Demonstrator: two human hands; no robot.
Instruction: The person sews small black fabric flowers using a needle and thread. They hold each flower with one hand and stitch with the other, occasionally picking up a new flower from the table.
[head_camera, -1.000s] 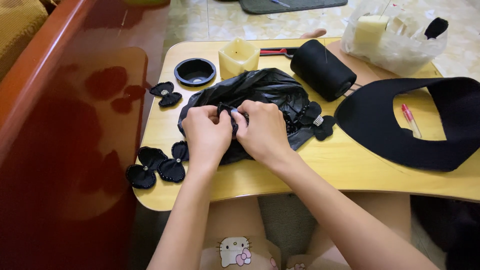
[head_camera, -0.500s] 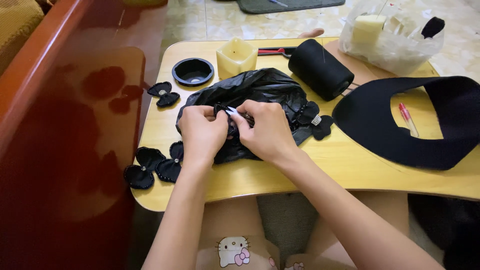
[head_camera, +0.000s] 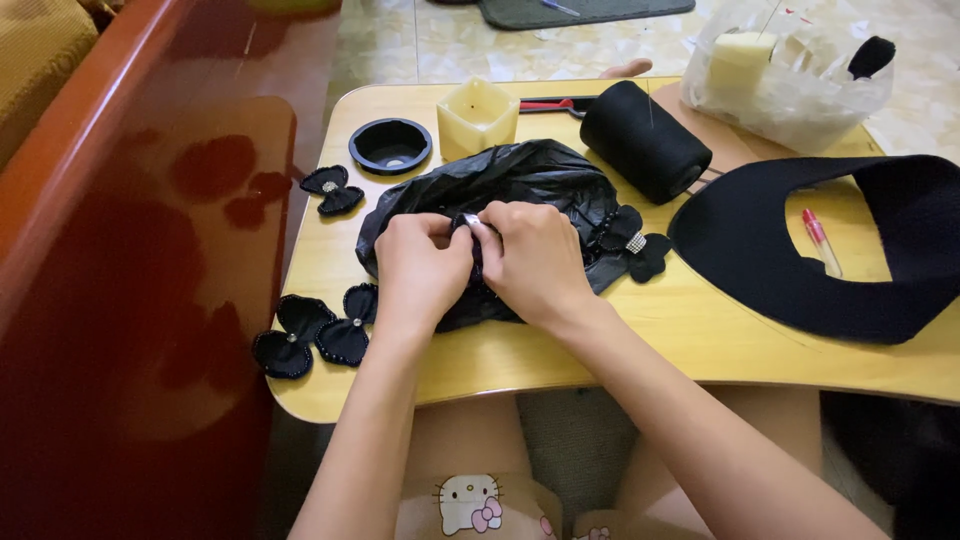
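While two finished black bows (head_camera: 318, 332) lie at the table's left edge, left hand (head_camera: 420, 272) and right hand (head_camera: 532, 262) have drawn closer together, fingertips pinched on a small silver-centred bow piece (head_camera: 470, 222) over the black plastic bag (head_camera: 510, 190); black thread spool (head_camera: 645, 140) sits right.

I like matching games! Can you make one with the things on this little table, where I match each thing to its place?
Things:
1. black thread spool
2. pale yellow candle
3. black fabric bows
4. red-capped pen

Places:
A. near the table's front left edge
B. inside the black curved fabric piece's opening
C. right of the candle
D. beside the round black lid

Pairs: 1-C, 2-D, 3-A, 4-B
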